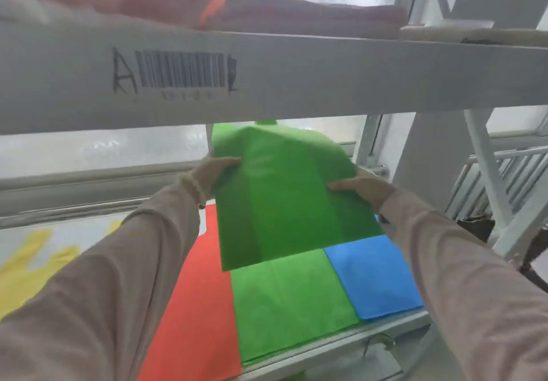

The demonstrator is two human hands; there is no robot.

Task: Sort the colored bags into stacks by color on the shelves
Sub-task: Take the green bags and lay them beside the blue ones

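Both my hands hold a green bag (284, 193) in the air over the lower shelf. My left hand (215, 173) grips its left edge and my right hand (360, 186) grips its right edge, thumbs on top. Directly under it another green bag (290, 300) lies flat on the shelf. A red bag (198, 306) lies to the left of that one and a blue bag (373, 276) to the right. Yellow bags (32, 259) lie at the far left of the same shelf. The far end of the held bag is hidden behind the upper shelf beam.
A grey shelf beam (326, 78) with a barcode label and a hand-written "A" crosses the view just above my hands. Reddish-orange bags (296, 12) are stacked on the shelf above it. Grey uprights and diagonal braces (486, 173) stand at the right. The lower shelf's front edge (341, 348) is near me.
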